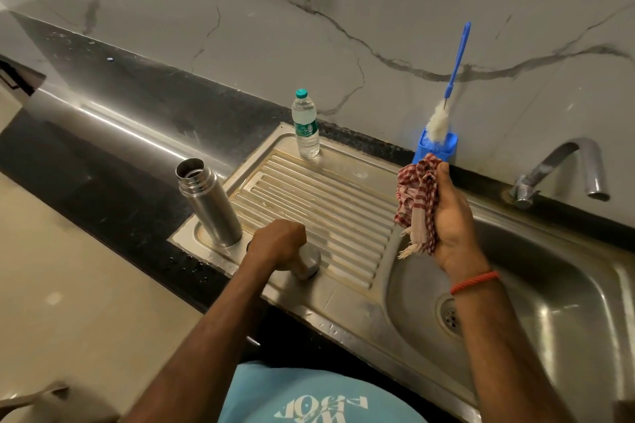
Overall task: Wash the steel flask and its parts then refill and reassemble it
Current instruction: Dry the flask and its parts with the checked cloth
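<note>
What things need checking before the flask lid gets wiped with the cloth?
1. Lid held: the left hand grips the steel lid on the drainboard: ok.
2. Cloth ready: the right hand holds the checked cloth: ok.
3. The flask stands upright and open: ok.
4. The water bottle is upright and capped: ok.
5. The tap shows no running water: ok.
6. Lid's inside clean: cannot tell, the hand hides it.

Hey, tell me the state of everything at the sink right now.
Steel flask: upright, mouth open, cap off.
Flask cap: on the drainboard, gripped by left hand.
Water bottle: upright, capped.
Tap: no water running.
Checked cloth: bunched in right hand.
Bottle brush: standing in blue holder.
</note>
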Demonstrator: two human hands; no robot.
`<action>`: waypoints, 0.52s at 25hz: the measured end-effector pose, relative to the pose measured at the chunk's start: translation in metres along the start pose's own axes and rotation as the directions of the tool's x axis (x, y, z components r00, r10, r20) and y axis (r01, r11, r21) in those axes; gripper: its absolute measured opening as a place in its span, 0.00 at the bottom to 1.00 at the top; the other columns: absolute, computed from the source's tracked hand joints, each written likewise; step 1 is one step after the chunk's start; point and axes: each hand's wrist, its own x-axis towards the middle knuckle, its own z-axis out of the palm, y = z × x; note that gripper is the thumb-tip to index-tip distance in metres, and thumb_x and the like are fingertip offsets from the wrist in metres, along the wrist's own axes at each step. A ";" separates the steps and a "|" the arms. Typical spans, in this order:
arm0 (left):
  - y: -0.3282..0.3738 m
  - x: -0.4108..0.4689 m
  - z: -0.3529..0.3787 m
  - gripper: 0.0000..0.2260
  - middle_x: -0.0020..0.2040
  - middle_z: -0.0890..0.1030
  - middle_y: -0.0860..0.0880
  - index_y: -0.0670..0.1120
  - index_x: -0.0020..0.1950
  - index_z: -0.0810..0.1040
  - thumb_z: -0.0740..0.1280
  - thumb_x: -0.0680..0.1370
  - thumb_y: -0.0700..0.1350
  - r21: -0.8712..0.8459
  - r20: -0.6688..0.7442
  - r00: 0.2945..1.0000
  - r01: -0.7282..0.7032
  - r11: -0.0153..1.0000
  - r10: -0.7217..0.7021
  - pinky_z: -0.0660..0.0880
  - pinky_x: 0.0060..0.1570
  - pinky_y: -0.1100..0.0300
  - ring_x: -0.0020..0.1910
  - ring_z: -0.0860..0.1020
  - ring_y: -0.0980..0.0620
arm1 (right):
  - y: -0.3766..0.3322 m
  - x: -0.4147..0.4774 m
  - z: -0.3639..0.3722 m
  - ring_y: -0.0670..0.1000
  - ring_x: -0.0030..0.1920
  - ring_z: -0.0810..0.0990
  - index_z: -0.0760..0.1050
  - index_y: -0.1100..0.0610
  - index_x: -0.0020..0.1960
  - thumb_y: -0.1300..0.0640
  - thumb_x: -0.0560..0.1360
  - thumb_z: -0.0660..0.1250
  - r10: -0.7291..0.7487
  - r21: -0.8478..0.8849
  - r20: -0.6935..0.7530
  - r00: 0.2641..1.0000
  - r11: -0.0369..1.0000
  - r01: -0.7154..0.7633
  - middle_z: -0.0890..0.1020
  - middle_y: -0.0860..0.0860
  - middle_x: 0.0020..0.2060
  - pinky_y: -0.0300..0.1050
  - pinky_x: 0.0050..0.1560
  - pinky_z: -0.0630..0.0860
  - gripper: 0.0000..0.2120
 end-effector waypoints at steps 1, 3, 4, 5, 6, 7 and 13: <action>0.002 0.000 -0.002 0.28 0.52 0.80 0.51 0.50 0.59 0.76 0.81 0.64 0.57 -0.146 -0.054 0.999 -0.015 0.989 0.007 0.81 0.49 0.49 0.49 0.78 0.49 | -0.001 -0.001 0.000 0.50 0.37 0.84 0.75 0.55 0.69 0.39 0.80 0.59 -0.001 0.015 -0.001 1.000 1.000 0.001 0.85 0.51 0.42 0.44 0.33 0.81 0.26; 0.008 -0.002 -0.007 0.28 0.52 0.80 0.51 0.50 0.57 0.74 0.83 0.63 0.53 -0.516 -0.129 0.991 -0.082 0.853 0.018 0.82 0.50 0.50 0.49 0.80 0.49 | -0.003 -0.004 0.000 0.50 0.38 0.84 0.76 0.56 0.67 0.39 0.80 0.59 -0.009 0.032 -0.004 1.000 0.999 0.010 0.85 0.52 0.42 0.44 0.33 0.81 0.25; 0.014 -0.003 -0.009 0.29 0.54 0.80 0.50 0.50 0.56 0.73 0.83 0.61 0.50 -0.688 -0.140 0.990 -0.112 0.717 0.020 0.82 0.52 0.49 0.51 0.80 0.48 | -0.005 -0.006 0.001 0.50 0.39 0.84 0.77 0.55 0.65 0.40 0.81 0.58 -0.012 0.047 -0.003 1.000 0.999 0.012 0.85 0.52 0.42 0.44 0.34 0.81 0.24; 0.020 -0.004 -0.013 0.31 0.56 0.79 0.48 0.49 0.55 0.73 0.83 0.59 0.49 -0.827 -0.137 0.990 -0.125 0.548 0.020 0.82 0.54 0.47 0.53 0.80 0.46 | -0.007 -0.008 0.001 0.50 0.39 0.84 0.79 0.54 0.62 0.40 0.81 0.56 -0.012 0.069 -0.003 1.000 0.998 0.012 0.85 0.52 0.42 0.45 0.34 0.81 0.23; 0.027 -0.003 -0.016 0.32 0.58 0.78 0.46 0.48 0.55 0.72 0.83 0.56 0.47 -0.926 -0.123 0.992 -0.120 0.357 0.015 0.81 0.56 0.45 0.55 0.80 0.44 | -0.009 -0.009 0.002 0.50 0.40 0.84 0.79 0.54 0.60 0.39 0.81 0.55 -0.006 0.094 0.002 1.000 0.996 0.006 0.85 0.52 0.43 0.45 0.35 0.82 0.23; 0.034 -0.002 -0.016 0.34 0.59 0.78 0.43 0.47 0.55 0.71 0.83 0.55 0.45 -0.977 -0.109 0.994 -0.109 0.181 0.012 0.80 0.56 0.45 0.55 0.80 0.42 | -0.011 -0.011 0.003 0.50 0.41 0.84 0.80 0.53 0.60 0.38 0.82 0.54 0.009 0.121 0.009 1.000 0.993 -0.010 0.85 0.52 0.44 0.45 0.36 0.82 0.24; 0.076 0.000 -0.043 0.33 0.59 0.78 0.39 0.46 0.64 0.72 0.84 0.64 0.46 -0.923 -0.097 0.992 -0.121 -0.365 -0.082 0.84 0.48 0.50 0.52 0.82 0.44 | -0.020 -0.010 -0.007 0.57 0.62 0.80 0.72 0.53 0.73 0.35 0.81 0.53 -0.047 0.280 0.077 0.996 0.960 0.024 0.80 0.56 0.64 0.57 0.63 0.77 0.30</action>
